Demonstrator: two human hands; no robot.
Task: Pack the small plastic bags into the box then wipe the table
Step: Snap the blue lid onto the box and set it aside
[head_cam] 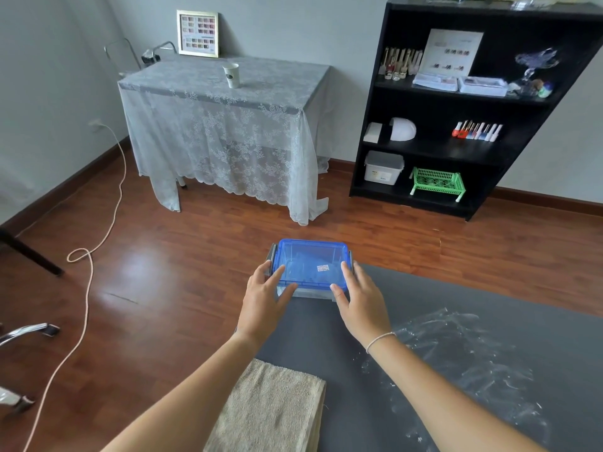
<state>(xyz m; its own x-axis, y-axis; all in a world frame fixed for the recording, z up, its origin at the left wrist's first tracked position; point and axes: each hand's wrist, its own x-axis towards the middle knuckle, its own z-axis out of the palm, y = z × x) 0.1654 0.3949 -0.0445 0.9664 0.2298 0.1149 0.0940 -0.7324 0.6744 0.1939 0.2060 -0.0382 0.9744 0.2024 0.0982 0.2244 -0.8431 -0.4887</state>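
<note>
- The blue-lidded box (pixel 311 265) sits at the far-left corner of the table (pixel 365 406).
- The left hand (pixel 266 293) and right hand (pixel 359 296) press its lid, fingers spread and nearly straight, gripping nothing.
- A folded towel (pixel 270 409) lies at the near-left edge; white smears (pixel 463 353) streak the right side.

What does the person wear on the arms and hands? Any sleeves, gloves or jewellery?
No sleeves or gloves show on either side, as far as the picture reaches. The wrist of the right hand carries one thin, pale bracelet, like a cord or fine beads. The left hand and its wrist wear nothing. No rings are visible.
</note>
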